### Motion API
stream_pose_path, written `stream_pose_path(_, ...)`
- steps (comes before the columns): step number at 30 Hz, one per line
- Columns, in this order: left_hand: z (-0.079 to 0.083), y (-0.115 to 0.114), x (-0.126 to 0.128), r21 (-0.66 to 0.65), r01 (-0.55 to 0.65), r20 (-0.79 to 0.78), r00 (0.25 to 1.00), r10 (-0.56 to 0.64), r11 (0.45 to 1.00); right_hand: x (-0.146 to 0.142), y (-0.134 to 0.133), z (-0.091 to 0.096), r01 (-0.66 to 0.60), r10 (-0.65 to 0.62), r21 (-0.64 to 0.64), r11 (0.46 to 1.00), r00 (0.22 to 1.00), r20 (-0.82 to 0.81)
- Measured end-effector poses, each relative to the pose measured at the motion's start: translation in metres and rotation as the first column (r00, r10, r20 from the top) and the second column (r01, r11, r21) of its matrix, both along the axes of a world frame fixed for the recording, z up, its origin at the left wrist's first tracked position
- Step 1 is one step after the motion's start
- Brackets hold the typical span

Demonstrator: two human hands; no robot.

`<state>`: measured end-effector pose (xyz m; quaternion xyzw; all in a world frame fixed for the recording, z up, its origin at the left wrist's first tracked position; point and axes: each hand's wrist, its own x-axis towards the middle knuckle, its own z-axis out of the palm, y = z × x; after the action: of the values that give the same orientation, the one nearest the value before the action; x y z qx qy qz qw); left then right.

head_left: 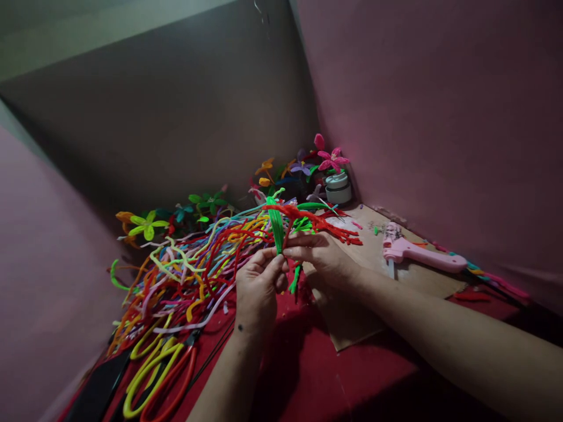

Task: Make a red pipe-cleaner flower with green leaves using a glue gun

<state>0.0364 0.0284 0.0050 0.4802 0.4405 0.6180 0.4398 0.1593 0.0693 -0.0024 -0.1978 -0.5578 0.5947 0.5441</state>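
A flat green pipe-cleaner piece (275, 227), shaped like a long leaf, stands upright in front of me. My left hand (257, 284) pinches its lower end between thumb and fingers. From the right, my right hand (325, 257) closes its fingertips on the same lower end, touching the left fingers. Just beyond the hands are red pipe cleaners (336, 227), twisted into a branching bunch. Under the right fingers, more green pipe cleaners (295, 278) poke out toward the table. The fingers partly hide where the green piece ends.
A big heap of coloured pipe cleaners (220, 246) spreads at left, with yellow-handled scissors (153, 375) in front. A pink glue gun (422, 255) lies on a cardboard sheet (352, 328) at right. Pipe-cleaner flowers (333, 159) and a pale jar (338, 189) stand near the walls.
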Motion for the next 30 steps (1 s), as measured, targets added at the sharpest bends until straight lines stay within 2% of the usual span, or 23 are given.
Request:
stream_pose_path(2,0.000,0.000,0.000,0.013,0.004,-0.003,1.000,-0.004,1.000,-0.002,0.000,-0.002,0.108,-0.111,0.093,0.990,0.994,0.023)
stream_pose_path(5,-0.001,-0.001,0.000,0.034,0.003,-0.029,1.000,-0.002,0.999,-0.004,-0.002,-0.006,0.246,-0.272,0.248,0.937,0.959,0.077)
stream_pose_path(9,-0.001,-0.004,0.002,0.018,-0.049,-0.064,0.997,0.050,0.999,-0.005,-0.003,-0.010,0.333,-0.430,0.443,0.832,0.892,0.138)
stream_pose_path(11,0.000,-0.005,0.003,0.000,-0.079,-0.082,0.994,0.078,0.997,-0.005,-0.002,-0.011,0.342,-0.474,0.495,0.799,0.864,0.169)
stream_pose_path(13,0.002,-0.005,0.003,-0.002,-0.085,-0.099,0.992,0.084,0.996,-0.005,-0.002,-0.012,0.329,-0.462,0.487,0.809,0.869,0.180)
stream_pose_path(15,0.003,-0.004,0.002,-0.010,-0.062,-0.095,0.994,0.061,0.998,-0.005,-0.003,-0.012,0.298,-0.407,0.449,0.842,0.898,0.168)
stream_pose_path(19,0.003,-0.003,-0.001,-0.055,-0.013,-0.027,1.000,0.012,0.998,-0.004,-0.005,-0.008,0.243,-0.311,0.369,0.897,0.940,0.137)
stream_pose_path(23,0.004,-0.004,0.000,-0.094,-0.013,0.005,1.000,0.013,0.996,-0.002,-0.008,-0.005,0.176,-0.242,0.315,0.933,0.953,0.183)
stream_pose_path(26,0.004,-0.005,0.001,-0.104,-0.022,-0.034,0.999,0.019,0.994,-0.002,-0.007,-0.006,0.209,-0.293,0.369,0.906,0.937,0.188)
stream_pose_path(28,0.003,-0.006,0.001,-0.062,-0.063,-0.151,0.987,0.053,0.996,-0.002,-0.005,-0.008,0.263,-0.370,0.426,0.866,0.910,0.189)
stream_pose_path(30,0.002,-0.007,0.001,0.031,-0.118,-0.328,0.937,0.122,0.992,-0.002,-0.004,-0.009,0.283,-0.414,0.476,0.833,0.889,0.195)
